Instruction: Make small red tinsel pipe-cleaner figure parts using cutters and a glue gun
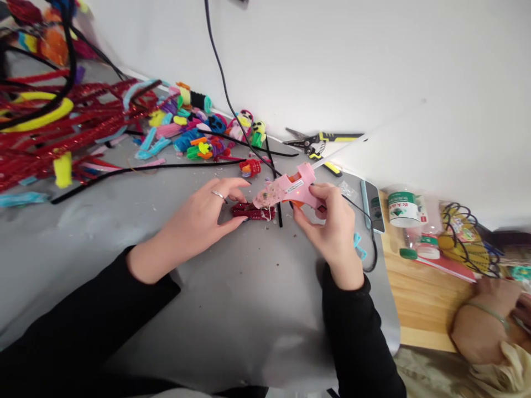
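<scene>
My right hand (332, 221) is closed around the handle of a pink hot glue gun (286, 188), with a clear glue stick (338, 152) poking out of its back. The gun's nozzle end lies over a dark red glittery bundle of pipe cleaners (255, 211) on the grey mat. At the bundle's left end, my left hand (203, 213) pinches it between thumb and fingers, a ring on one finger. Just beyond sits a small red and orange pipe cleaner coil (250, 168). Part of the bundle is hidden under the nozzle.
Many red pipe cleaners (95, 119) pile up at left, beside small colourful pipe cleaner figures (203, 143). Yellow-black pliers (319, 143) lie by the wall. A black cord (224, 77) runs down it. A phone (373, 207), bottles (429, 237) and another person's arm (477, 318) are at right.
</scene>
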Demonstrator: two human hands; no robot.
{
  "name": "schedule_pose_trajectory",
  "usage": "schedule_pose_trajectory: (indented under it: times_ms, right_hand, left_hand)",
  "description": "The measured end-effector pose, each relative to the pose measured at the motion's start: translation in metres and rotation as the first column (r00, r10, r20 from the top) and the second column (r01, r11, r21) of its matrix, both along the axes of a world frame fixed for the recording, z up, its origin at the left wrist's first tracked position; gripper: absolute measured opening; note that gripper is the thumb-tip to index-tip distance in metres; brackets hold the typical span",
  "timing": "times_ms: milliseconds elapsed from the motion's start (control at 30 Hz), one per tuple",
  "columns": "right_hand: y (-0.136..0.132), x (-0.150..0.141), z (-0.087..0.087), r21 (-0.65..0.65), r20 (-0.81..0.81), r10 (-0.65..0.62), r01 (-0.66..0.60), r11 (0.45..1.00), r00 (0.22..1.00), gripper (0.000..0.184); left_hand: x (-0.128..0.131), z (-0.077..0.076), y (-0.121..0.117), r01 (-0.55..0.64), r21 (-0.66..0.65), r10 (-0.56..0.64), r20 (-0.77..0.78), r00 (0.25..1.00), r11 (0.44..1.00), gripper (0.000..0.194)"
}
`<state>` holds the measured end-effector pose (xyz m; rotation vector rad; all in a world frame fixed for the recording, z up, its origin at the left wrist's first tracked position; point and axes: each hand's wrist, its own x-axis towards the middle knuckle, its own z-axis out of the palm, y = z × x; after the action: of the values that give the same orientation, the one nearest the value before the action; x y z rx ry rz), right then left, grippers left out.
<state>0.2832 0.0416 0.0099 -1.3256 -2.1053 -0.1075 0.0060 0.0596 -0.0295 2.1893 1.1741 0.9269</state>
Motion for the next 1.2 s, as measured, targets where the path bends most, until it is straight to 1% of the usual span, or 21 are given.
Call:
schedule_pose_trajectory:
  times_ms: [167, 467, 600, 733, 900, 1000, 1200]
  right_hand:
    - [-0.001, -0.002, -0.001, 0.007, 0.002, -0.006, 0.006, 1.0, 1.0, 0.019]
    - [-0.002, -0.006, 0.002, 0.014, -0.019, 0.041, -0.04, 0.999, 0.999, 0.017]
    - [-0.002, -0.004, 0.002, 0.024, -0.01, 0.035, -0.035, 0.999, 0.999, 0.015]
    - [-0.002, -0.004, 0.004, 0.054, 0.012, 0.044, -0.044, 0.998, 0.999, 0.017]
    - [-0.002, -0.003, 0.006, 0.1, 0.015, 0.068, -0.069, 0.993, 0.998, 0.022]
    - [-0.002, -0.001, 0.006, 0.114, 0.026, 0.064, -0.066, 0.991, 0.998, 0.021]
    - [-0.004, 0.006, 0.005, 0.099, 0.034, 0.033, -0.036, 0.994, 0.999, 0.017]
  left_hand:
    - [0.0, 0.001, 0.0, -0.001, -0.007, 0.001, -0.016, 1.0, 1.0, 0.047]
    - [-0.002, -0.002, 0.0, 0.022, 0.059, -0.023, 0.002, 1.0, 0.998, 0.045]
    - [-0.001, -0.001, 0.0, 0.018, 0.047, -0.018, -0.008, 1.0, 0.999, 0.041]
    - [0.0, 0.001, 0.0, 0.016, 0.044, -0.016, 0.006, 1.0, 0.999, 0.037]
    - [0.0, 0.002, 0.001, 0.029, 0.008, -0.029, 0.015, 0.999, 1.0, 0.037]
    - [0.0, 0.001, 0.001, 0.03, 0.022, -0.031, 0.016, 0.999, 0.999, 0.036]
    - [-0.001, 0.001, 0.0, 0.025, 0.051, -0.025, 0.0, 1.0, 0.998, 0.034]
